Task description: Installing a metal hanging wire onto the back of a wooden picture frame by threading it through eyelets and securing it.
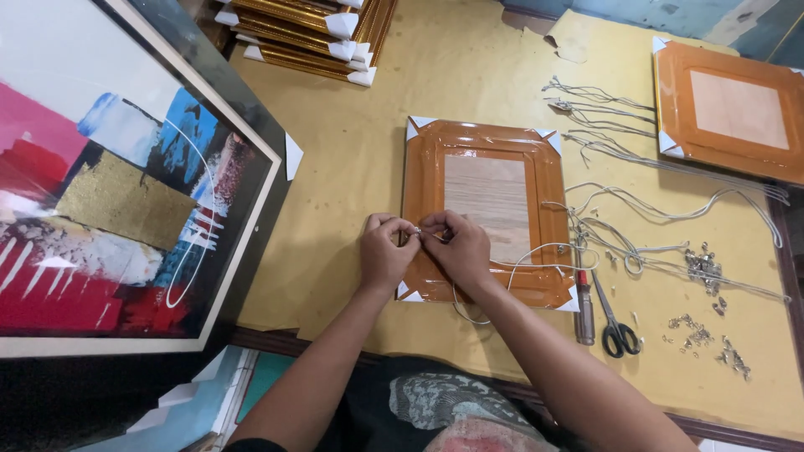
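Left hand [383,251]: pinched on a small metal hanger [417,231] at the left rail of the orange frame [486,151].
Right hand [456,247]: fingertips closed on the white cord [536,266]; best kept taut.
Scissors [615,322]: right of the frame.

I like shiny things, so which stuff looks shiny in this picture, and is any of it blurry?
In the head view, light glints off the orange frame wrapped in glossy film and off the stacked gold frames; the big painting shows soft glare along its upper left; both hands, left hand and right hand, look sharp, and only the edges bend slightly.
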